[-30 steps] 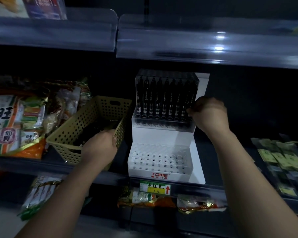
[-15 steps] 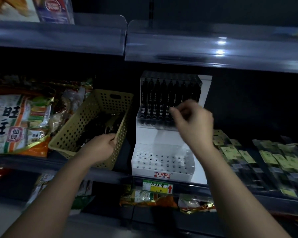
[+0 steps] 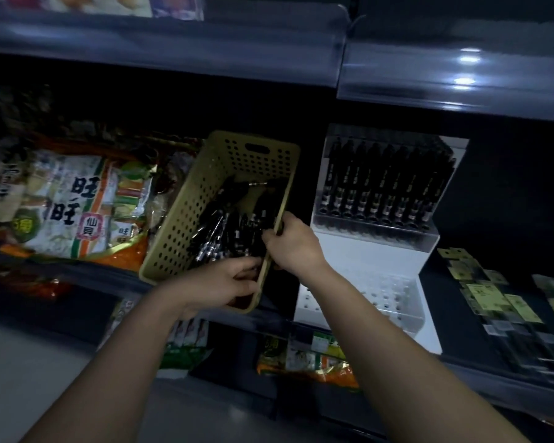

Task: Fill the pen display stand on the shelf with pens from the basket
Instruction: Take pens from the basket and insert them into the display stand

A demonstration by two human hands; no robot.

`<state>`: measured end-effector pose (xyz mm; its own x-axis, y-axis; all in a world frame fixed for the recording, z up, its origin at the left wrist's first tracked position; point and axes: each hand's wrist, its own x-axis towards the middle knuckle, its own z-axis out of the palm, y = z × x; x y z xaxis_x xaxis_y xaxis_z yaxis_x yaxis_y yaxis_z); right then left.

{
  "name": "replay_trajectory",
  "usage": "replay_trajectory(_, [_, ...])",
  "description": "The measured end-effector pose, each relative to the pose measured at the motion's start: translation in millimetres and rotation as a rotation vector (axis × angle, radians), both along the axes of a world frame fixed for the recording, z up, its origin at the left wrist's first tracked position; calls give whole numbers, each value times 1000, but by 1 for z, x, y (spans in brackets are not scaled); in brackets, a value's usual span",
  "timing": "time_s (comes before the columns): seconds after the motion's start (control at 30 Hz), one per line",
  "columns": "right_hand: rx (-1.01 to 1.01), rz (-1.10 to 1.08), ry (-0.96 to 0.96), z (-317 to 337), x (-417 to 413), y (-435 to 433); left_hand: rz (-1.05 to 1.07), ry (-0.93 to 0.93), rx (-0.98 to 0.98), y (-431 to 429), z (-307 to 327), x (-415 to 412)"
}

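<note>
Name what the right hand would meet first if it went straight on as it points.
Probably the pens lying in the basket: the right hand points up-left across its rim. Depth is unclear.

A dim shop rack fills the view. The upper shelf [image 3: 160, 49] has a grey plastic front strip in two segments, and the right segment carries two bright glints [image 3: 467, 59] of overhead light. Boxes [image 3: 109, 4] stand on top of it. The back wall [image 3: 509, 187] is nearly black. On the shelf [image 3: 438, 276] below, snack bags [image 3: 74, 203] are piled at the left and flat packets [image 3: 499, 298] lie at the right. More bags [image 3: 304, 356] sit on a lower level. The floor [image 3: 29, 362] is pale grey.
</note>
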<state>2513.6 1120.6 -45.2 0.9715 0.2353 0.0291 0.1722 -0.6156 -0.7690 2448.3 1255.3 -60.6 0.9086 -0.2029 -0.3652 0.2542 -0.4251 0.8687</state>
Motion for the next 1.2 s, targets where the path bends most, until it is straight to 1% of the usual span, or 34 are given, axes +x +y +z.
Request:
replay_trajectory(0.07, [3, 1, -5, -1, -1, 0, 40, 20, -21, 3, -1, 0])
replay_trajectory(0.1, [16, -2, -7, -2, -1, -1, 117, -23, -19, 4, -2, 2])
replay_trajectory(0.13, [32, -5, -6, -3, -2, -2, 235, -106, 45, 5, -3, 4])
replay_trajectory(0.2, [55, -4, -7, -4, -4, -3, 476, -310, 384, 12, -8, 13])
replay_trajectory(0.23, [56, 0, -12, -5, -5, -3, 531, -353, 554, 16, -10, 18])
replay_trajectory(0.27, [49, 5, -21, -5, -5, -2, 535, -335, 678, 20, -13, 24])
replay_trajectory(0.3, [37, 10, -31, -6, -5, -1, 516, -280, 742, 22, -16, 32])
replay_trajectory(0.33, [26, 11, -41, -5, -5, 0, 495, -224, 746, 23, -18, 38])
replay_trajectory(0.43, [5, -6, -59, -4, -4, 1, 505, -138, 601, 20, -22, 57])
replay_trajectory(0.47, [-1, -8, -62, -4, -4, 2, 513, -104, 592, 17, -23, 61])
replay_trajectory(0.57, [-28, 2, -88, -3, -5, 1, 497, -10, 706, 7, -26, 66])
replay_trajectory(0.7, [-23, 25, -88, -2, -7, 0, 461, 5, 802, -1, -32, 68])
replay_trajectory(0.8, [-19, 30, -76, -1, -7, -1, 393, 16, 816, -1, -25, 66])
replay_trajectory(0.9, [-23, 33, -77, -1, -7, -1, 384, -35, 810, 3, -20, 62])
replay_trajectory(1.0, [1, 13, -54, 0, -5, -3, 416, -136, 688, 3, -14, 61])
replay_trajectory(1.1, [-1, 4, -47, 0, -4, -2, 461, -222, 641, 6, -13, 61])
replay_trajectory(1.13, [-2, 2, -47, 0, -4, -2, 487, -250, 594, 7, -14, 61])
replay_trajectory(1.2, [1, -5, -44, -1, -3, -2, 551, -301, 430, 11, -16, 64])
